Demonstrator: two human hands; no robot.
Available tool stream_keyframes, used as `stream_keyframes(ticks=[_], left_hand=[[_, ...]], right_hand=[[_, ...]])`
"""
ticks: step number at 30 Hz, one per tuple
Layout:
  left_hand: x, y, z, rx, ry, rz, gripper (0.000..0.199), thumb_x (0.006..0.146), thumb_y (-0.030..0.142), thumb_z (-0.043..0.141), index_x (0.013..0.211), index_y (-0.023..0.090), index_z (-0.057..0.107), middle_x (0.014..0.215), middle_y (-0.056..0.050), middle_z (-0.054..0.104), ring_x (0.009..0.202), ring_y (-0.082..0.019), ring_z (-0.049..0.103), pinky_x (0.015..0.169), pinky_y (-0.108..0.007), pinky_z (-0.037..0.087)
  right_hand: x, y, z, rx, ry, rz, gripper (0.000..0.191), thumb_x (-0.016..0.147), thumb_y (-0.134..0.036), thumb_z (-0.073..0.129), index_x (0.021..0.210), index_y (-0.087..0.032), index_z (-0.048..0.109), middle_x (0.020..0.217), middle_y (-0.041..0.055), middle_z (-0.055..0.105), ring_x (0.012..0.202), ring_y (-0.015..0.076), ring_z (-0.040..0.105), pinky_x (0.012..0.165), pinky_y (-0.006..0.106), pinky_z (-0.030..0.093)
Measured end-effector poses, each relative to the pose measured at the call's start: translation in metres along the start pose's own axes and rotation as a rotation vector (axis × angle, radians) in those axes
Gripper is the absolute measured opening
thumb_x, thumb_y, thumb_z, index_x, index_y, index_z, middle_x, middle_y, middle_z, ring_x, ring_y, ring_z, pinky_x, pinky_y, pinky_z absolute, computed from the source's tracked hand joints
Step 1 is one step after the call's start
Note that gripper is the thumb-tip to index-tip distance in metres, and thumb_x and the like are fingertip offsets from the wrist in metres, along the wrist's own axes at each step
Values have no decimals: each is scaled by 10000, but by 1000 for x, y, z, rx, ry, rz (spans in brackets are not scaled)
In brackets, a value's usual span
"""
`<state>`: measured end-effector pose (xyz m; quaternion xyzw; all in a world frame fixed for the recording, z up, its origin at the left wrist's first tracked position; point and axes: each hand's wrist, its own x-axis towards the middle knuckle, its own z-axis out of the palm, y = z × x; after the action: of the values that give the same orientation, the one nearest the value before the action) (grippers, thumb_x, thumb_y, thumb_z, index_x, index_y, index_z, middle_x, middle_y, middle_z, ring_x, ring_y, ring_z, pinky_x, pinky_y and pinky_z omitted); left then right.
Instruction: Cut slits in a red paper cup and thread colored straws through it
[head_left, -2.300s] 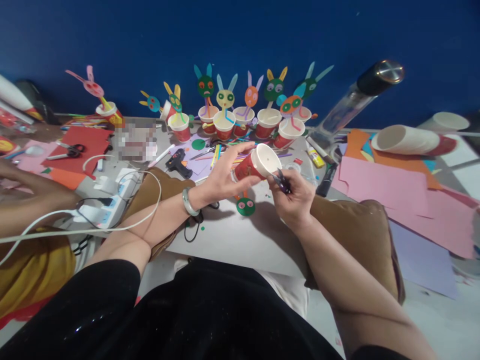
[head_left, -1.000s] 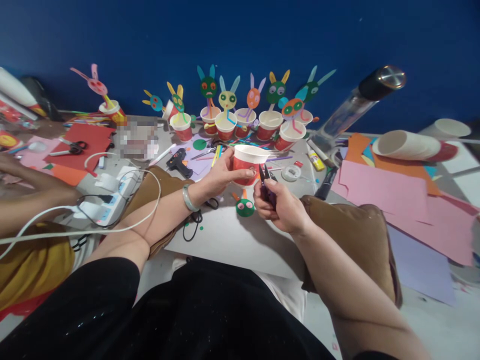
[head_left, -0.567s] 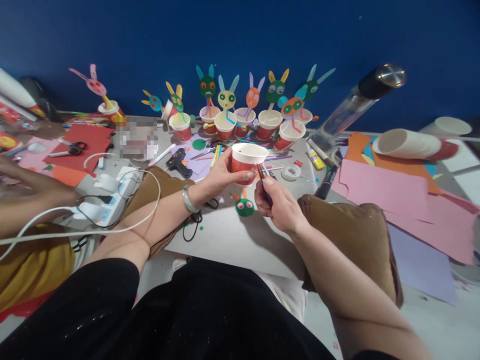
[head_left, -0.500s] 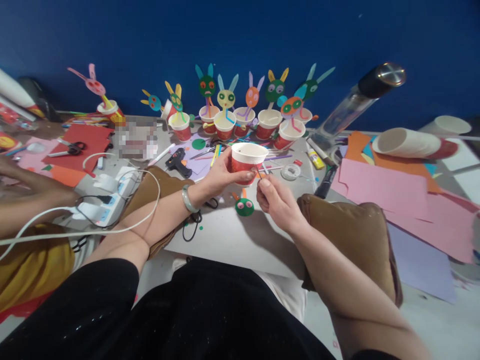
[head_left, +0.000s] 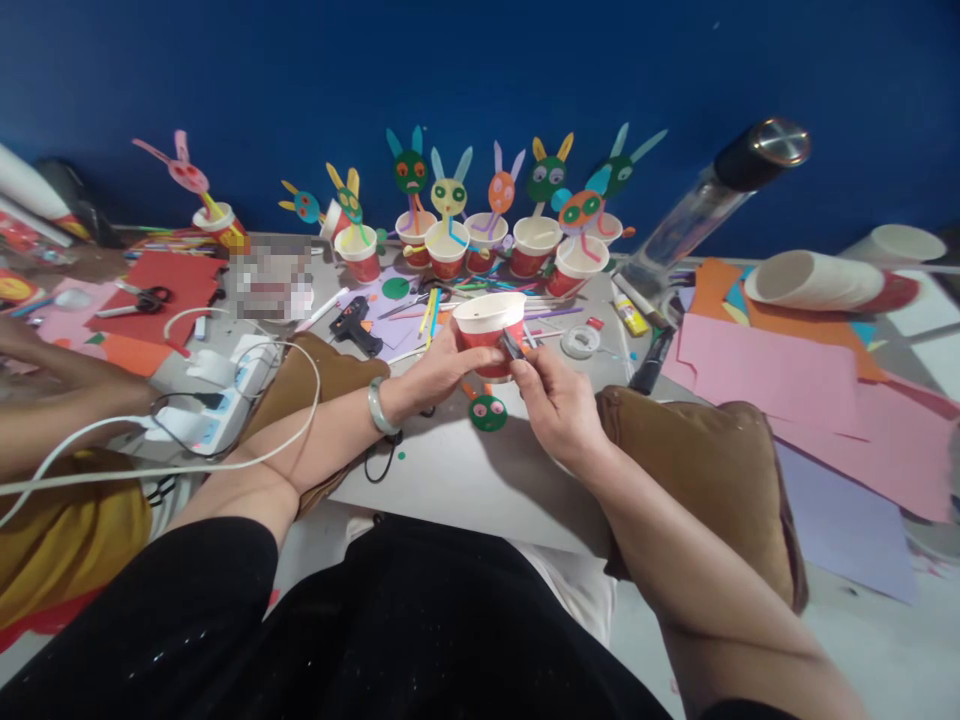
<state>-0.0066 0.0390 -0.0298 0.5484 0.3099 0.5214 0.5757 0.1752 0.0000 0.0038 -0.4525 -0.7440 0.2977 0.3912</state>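
My left hand [head_left: 445, 368] is wrapped around the side of a red-and-white paper cup [head_left: 487, 315], which I hold above the table with its mouth up and tipped a little. My right hand [head_left: 561, 402] is closed on a small dark tool [head_left: 512, 346], its front end against the right side of the cup. What kind of tool it is I cannot make out. Under the cup, on the table, lies a green paper rabbit head [head_left: 487, 412] with pink eyes and orange ears, the ears partly hidden by the cup.
Several paper cups with rabbit figures [head_left: 450, 255] stand along the back. A glue gun [head_left: 358, 326] lies left of the cup, a tape roll [head_left: 581, 342] to its right. Brown cushions [head_left: 697, 480] flank my arms. A power strip [head_left: 225, 420] and another person's arm [head_left: 67, 370] are at left.
The cup has shifted slightly left and down. My right hand has turned and moved in, so the dark tool now overlaps the cup's right side.
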Motion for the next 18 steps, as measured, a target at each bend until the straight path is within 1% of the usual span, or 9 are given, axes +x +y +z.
stream_keyframes(ticks=[3,7,9,13,18], left_hand=[[-2,0,3,15,5,18,637,759,582,833,1239,216,631,1183,-102,734,1080,-239,715,991,-433,585],[-4,5,7,-6,-5,-17,662,768,586,841,1279,226,623,1114,-88,749,1045,-239,718,985,-434,585],[-5,7,9,-12,-2,-36,672,769,592,842,1288,226,622,1128,-88,747,1064,-243,714,996,-431,578],[-6,5,9,-18,57,-33,709,756,570,867,1315,222,603,1213,-98,720,1140,-246,692,1024,-430,558],[-6,2,9,-42,81,-19,747,724,538,905,1327,220,600,1219,-98,714,1192,-261,662,1081,-451,519]], right_hand=[[0,0,-1,-2,8,-1,442,1038,-617,469,807,-242,500,571,-43,481,499,121,402,501,265,317],[0,-1,-1,15,12,-2,422,1039,-594,476,809,-242,503,575,-43,494,496,119,395,501,264,324],[0,-2,-2,13,13,0,419,1041,-587,476,809,-241,512,574,-42,496,500,122,404,505,266,330],[0,-2,-3,-7,25,0,423,1036,-588,490,807,-235,532,574,-37,505,513,125,431,520,269,347],[1,-2,-2,17,30,10,443,1028,-616,495,807,-235,545,578,-26,546,507,129,454,522,270,365]])
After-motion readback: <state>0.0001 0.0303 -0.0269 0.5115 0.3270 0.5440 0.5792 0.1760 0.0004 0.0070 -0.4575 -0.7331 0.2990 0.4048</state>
